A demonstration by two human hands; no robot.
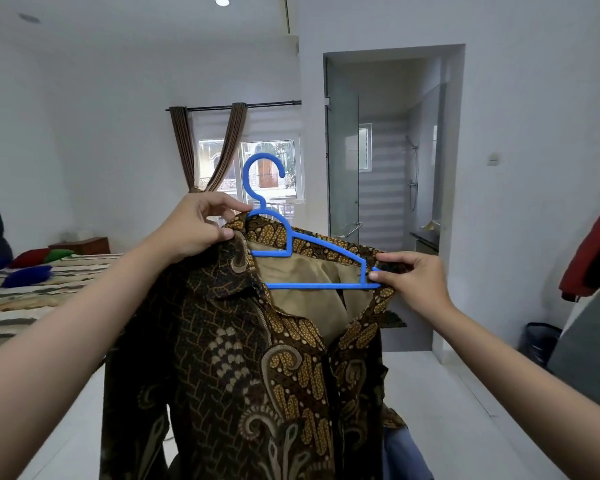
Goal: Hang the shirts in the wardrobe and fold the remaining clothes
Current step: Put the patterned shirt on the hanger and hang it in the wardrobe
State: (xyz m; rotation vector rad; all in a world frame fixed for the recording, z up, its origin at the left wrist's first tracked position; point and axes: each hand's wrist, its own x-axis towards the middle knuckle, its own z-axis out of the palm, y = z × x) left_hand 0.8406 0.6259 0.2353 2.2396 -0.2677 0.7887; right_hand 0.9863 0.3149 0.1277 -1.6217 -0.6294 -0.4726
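The left hand [196, 226] pinched the batik shirt [243, 358] collar while the right hand [409, 278] gripped the blue hanger [288, 237] end, apparently seating the shoulder.

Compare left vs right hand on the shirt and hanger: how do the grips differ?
The left hand sits higher, pinching the batik shirt at the collar beside the neck of the blue hanger; the right hand sits lower, at the hanger's end. The left pinches mostly fabric; the right pinches the hanger tip together with the shoulder cloth. Both are curled and hold the shirt up.
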